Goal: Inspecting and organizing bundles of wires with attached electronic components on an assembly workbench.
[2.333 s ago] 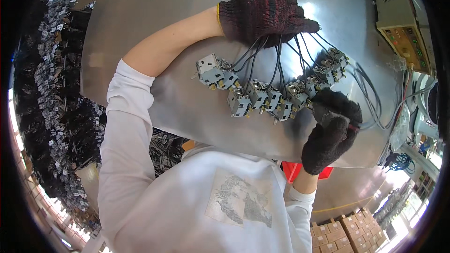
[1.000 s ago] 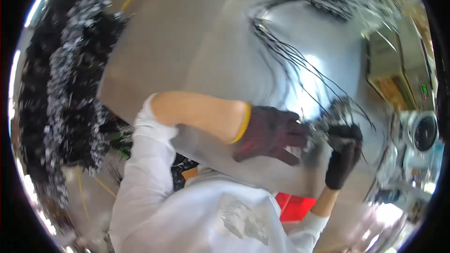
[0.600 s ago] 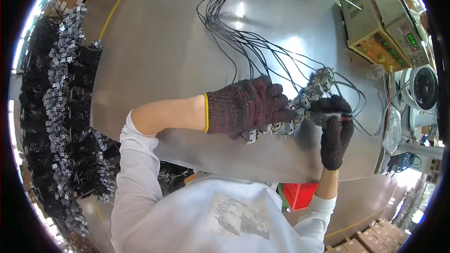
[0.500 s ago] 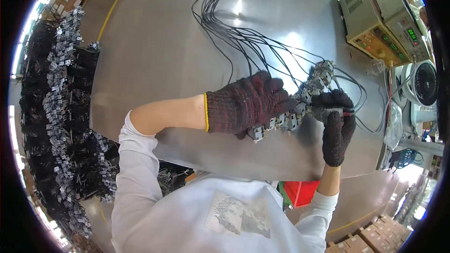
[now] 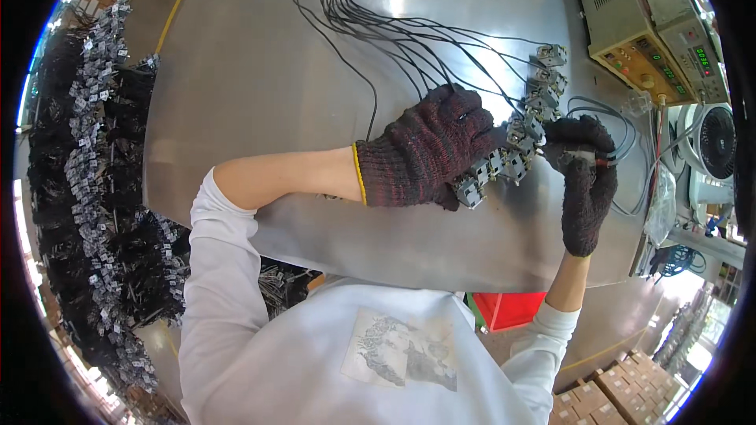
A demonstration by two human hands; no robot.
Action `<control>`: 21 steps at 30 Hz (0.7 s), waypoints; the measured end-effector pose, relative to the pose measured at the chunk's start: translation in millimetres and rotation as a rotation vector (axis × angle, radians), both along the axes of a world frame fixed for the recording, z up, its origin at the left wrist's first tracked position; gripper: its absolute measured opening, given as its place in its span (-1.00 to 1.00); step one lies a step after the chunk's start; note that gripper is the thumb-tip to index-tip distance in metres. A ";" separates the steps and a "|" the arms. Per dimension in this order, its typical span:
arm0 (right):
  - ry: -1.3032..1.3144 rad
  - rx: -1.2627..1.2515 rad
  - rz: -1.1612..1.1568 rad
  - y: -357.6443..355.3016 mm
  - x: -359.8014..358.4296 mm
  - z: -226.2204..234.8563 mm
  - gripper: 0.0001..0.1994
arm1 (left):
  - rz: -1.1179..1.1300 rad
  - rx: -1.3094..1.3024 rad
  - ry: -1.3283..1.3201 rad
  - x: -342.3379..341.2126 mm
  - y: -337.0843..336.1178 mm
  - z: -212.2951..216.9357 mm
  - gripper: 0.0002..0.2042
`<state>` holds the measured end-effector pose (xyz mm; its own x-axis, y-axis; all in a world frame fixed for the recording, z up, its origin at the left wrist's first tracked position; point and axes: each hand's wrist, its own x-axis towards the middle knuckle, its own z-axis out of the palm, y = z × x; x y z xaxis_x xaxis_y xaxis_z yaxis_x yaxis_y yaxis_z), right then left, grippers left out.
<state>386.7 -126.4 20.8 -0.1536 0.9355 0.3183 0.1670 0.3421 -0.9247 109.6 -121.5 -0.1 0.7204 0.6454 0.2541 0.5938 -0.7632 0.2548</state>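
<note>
A slanting row of small grey metal-cased connectors (image 5: 516, 164) lies on the steel table, with thin black cables (image 5: 409, 27) running from it to the far side. My left hand (image 5: 429, 145), in a dark red-black knitted glove, is closed over the row's left side, its fingertips on a connector; the exact grip is hidden. Close against the row's right side, my right hand (image 5: 584, 173), in a dark glove, pinches a small light-coloured test plug (image 5: 581, 155). Grey leads (image 5: 622, 122) loop from that plug toward the instruments.
Two bench instruments (image 5: 650, 63) with green displays stand at the far right, beside a round fan (image 5: 713, 140). The steel table (image 5: 236, 102) extends left. Beyond its left edge hang bundles of cables with connectors (image 5: 94, 165). A red bin (image 5: 508, 311) sits below the near edge.
Both hands have shifted farther away and to the right. The connector row has moved the same way, and more of its far end shows. The right hand keeps its pinch on the plug.
</note>
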 end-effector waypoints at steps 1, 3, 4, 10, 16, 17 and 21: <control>-0.005 -0.006 0.003 -0.5 -0.6 0.5 -0.62 | 0.011 0.026 0.012 -0.9 -1.9 -0.7 -0.09; -0.195 0.036 -0.056 -1.8 -1.6 2.9 -0.58 | 0.023 0.083 0.010 -2.4 -4.1 -5.6 -0.09; -0.198 0.032 -0.055 -4.5 -5.5 4.2 -0.58 | 0.032 0.145 0.012 -2.8 -4.1 -8.9 -0.10; 0.006 0.073 -0.212 -32.7 -30.4 17.9 -0.70 | 0.017 0.070 0.057 -6.3 -3.6 -10.2 -0.04; -0.066 -0.008 -0.142 -34.9 -38.4 14.7 -0.70 | 0.020 0.093 0.080 -7.8 -7.6 -13.0 -0.02; -0.055 -0.053 -0.139 -33.5 -39.8 14.2 -0.70 | 0.019 0.091 0.081 -7.0 -6.7 -12.1 -0.02; -0.112 0.030 -0.091 -22.1 -34.2 2.1 -0.69 | 0.004 0.056 0.104 -3.8 -6.2 -15.2 -0.01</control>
